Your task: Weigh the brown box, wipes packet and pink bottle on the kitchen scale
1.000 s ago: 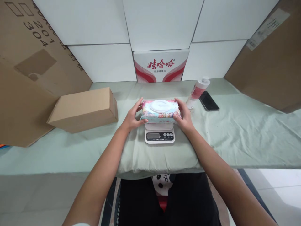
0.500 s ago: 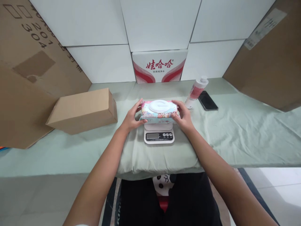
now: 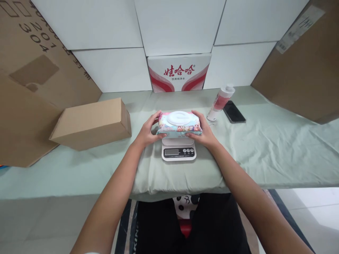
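A pack of wet wipes [image 3: 179, 123] with a white flip lid and a pink and light-blue printed wrapper lies across the top of a white kitchen scale [image 3: 179, 154]. My left hand [image 3: 148, 131] grips the pack's left end, thumb along the front and fingers behind. On the other end, my right hand [image 3: 205, 132] is closed the same way, its thumb reaching along the front edge. The pack hides the scale's weighing platform; whether it rests there or is held just above, I cannot tell. The scale's display and buttons face me, and its screen looks blank.
A closed cardboard box [image 3: 91, 123] sits left on the green cloth [image 3: 278, 158]. Right of the pack stand a white and pink bottle [image 3: 221, 102] and a black phone [image 3: 234, 112]. A printed white carton [image 3: 179, 73] is at the back; large cardboard sheets flank both sides.
My right thumb has slid inward along the front of the pack, and my right hand wraps further round its end. The pack remains over the scale; the view has shifted slightly.
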{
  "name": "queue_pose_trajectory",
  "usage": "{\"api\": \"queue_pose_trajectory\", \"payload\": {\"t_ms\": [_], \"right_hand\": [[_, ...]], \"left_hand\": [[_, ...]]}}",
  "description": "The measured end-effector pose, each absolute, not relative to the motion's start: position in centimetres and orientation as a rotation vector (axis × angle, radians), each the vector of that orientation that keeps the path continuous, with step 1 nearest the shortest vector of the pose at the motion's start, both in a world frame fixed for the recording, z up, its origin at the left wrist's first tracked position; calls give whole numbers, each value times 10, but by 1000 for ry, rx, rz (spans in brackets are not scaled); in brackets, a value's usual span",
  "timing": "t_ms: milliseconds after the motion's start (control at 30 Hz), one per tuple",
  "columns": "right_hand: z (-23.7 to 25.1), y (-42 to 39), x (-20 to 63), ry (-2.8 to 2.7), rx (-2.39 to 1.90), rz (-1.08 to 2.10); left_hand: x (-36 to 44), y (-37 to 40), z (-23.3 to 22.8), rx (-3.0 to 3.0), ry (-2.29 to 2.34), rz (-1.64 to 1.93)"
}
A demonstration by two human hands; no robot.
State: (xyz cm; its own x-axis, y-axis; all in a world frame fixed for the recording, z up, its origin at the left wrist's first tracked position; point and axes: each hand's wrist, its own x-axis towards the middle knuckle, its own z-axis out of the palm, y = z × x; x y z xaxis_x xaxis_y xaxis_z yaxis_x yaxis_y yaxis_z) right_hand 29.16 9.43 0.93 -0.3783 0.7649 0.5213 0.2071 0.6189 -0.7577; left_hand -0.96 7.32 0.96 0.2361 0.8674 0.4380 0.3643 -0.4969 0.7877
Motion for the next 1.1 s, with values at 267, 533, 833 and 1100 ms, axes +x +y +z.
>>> {"api": "queue_pose_trajectory", "payload": {"t_ms": [267, 533, 833, 1100], "right_hand": [[13, 93, 293, -1902, -798, 730], [19, 86, 286, -1789, -767, 800], [51, 26, 406, -1752, -930, 519], [33, -15, 560, -1669, -1495, 515]], "left_hand": [[-7, 69, 15, 1980, 1156, 1187], [-9, 69, 8, 1891, 1088, 1294], [104, 51, 57, 2042, 779, 1233], [264, 68, 43, 2059, 792, 635]]}}
